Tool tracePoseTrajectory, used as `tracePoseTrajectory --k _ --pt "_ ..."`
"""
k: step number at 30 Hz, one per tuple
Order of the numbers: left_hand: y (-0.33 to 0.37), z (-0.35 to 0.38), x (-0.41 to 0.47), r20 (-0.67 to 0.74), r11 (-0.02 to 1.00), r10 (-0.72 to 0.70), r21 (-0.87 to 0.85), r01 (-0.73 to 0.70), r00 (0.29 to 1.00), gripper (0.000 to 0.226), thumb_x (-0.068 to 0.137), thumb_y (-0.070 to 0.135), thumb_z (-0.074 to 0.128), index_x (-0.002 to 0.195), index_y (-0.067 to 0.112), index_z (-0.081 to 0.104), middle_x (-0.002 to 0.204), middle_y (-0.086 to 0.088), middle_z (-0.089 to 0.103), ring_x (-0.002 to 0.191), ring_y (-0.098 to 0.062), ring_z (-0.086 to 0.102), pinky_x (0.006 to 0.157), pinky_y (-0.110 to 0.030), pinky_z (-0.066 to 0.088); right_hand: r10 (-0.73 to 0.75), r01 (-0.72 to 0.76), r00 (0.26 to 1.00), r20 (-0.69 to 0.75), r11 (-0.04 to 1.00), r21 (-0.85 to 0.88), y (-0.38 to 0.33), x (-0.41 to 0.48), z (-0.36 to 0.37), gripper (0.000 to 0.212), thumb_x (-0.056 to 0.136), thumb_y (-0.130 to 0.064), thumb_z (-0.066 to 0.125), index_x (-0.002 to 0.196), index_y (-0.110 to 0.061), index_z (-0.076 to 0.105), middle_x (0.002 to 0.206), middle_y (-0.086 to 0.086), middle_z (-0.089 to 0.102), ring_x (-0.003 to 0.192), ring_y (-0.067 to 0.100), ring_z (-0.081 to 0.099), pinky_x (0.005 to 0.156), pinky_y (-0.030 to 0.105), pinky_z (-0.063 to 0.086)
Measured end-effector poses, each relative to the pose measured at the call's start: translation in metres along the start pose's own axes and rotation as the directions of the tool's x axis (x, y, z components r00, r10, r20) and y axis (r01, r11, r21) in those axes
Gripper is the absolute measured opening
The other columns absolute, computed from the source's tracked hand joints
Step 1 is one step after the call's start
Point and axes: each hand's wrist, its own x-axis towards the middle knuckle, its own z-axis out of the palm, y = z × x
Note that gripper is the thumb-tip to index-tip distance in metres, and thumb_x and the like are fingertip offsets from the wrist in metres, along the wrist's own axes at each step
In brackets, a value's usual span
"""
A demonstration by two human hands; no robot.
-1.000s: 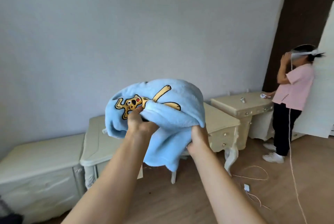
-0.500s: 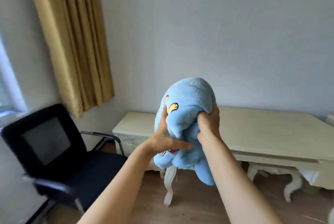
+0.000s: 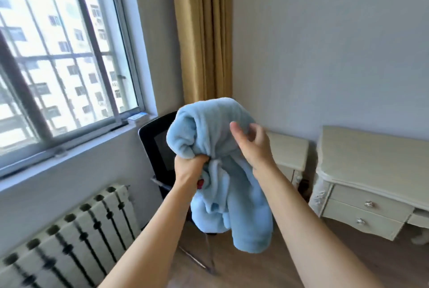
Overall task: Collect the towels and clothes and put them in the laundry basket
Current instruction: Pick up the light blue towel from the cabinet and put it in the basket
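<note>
Two bare hands are up in front of me with one light blue fleece towel between them, held in the air before a black office chair. My left hand has its fingers clenched tight into a bunched fold near the middle of the towel. The rest of the cloth hangs down below that fist, with a small red patch showing just under it. My right hand lies against the upper right side of the bundle, fingers loosely curled and one stretched upward; I cannot tell whether it pinches any fabric or only touches it. The chair stands by the wall under a barred window, with a ribbed white radiator below the sill to the left and a mustard curtain hanging in the corner. To the right, a cream nightstand stands beside a cream dresser with two drawers, both on a wooden floor.
</note>
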Motion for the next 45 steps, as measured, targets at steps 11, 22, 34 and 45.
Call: tracePoseTrajectory --k 11,22,34,45 --pt "-0.027 -0.196 0.006 -0.122 0.963 -0.249 -0.132 0.233 0.961 0.025 0.075 -0.001 0.055 0.058 0.014 0.046 0.042 -0.001 0.045 0.040 -0.015 0.041 0.043 -0.021 0.032 0.288 -0.497 0.638 0.715 0.862 0.096 0.037 -0.052 0.169 0.071 0.054 -0.049 0.082 0.115 -0.015 0.067 0.106 0.003 0.075 0.102 0.020 0.069 0.099 0.038 0.050" --pt "-0.074 -0.309 -0.052 -0.567 0.936 -0.336 -0.292 0.199 0.752 0.025 0.079 -0.003 0.059 0.065 0.014 0.049 0.048 -0.002 0.046 0.041 -0.012 0.039 0.041 -0.019 0.032 0.209 -0.509 0.475 0.855 0.858 0.073 0.064 -0.132 0.295 0.017 0.076 -0.015 0.077 0.086 -0.021 0.063 0.093 0.003 0.072 0.083 0.017 0.068 0.080 0.031 0.056" --pt "-0.169 -0.386 -0.069 -0.794 0.934 -0.358 -0.309 0.180 0.492 0.045 0.083 0.000 0.065 0.126 -0.001 0.050 0.115 -0.020 0.063 0.106 -0.032 0.062 0.085 -0.037 0.053 0.307 -0.574 0.254 0.917 0.811 -0.113 0.146 -0.193 0.398 0.050 0.071 -0.009 0.080 0.117 -0.003 0.063 0.108 0.018 0.071 0.100 0.034 0.068 0.088 0.044 0.056" --pt "-0.305 -0.476 -0.017 -0.780 0.847 -0.478 -0.286 0.449 0.404 0.048 0.085 0.016 0.063 0.129 0.008 0.046 0.121 -0.009 0.061 0.105 -0.026 0.058 0.081 -0.033 0.048 0.472 -0.595 0.235 0.850 0.761 -0.258 0.262 -0.212 0.515 0.034 0.070 -0.004 0.074 0.104 -0.005 0.068 0.104 0.020 0.072 0.103 0.037 0.067 0.095 0.049 0.052"
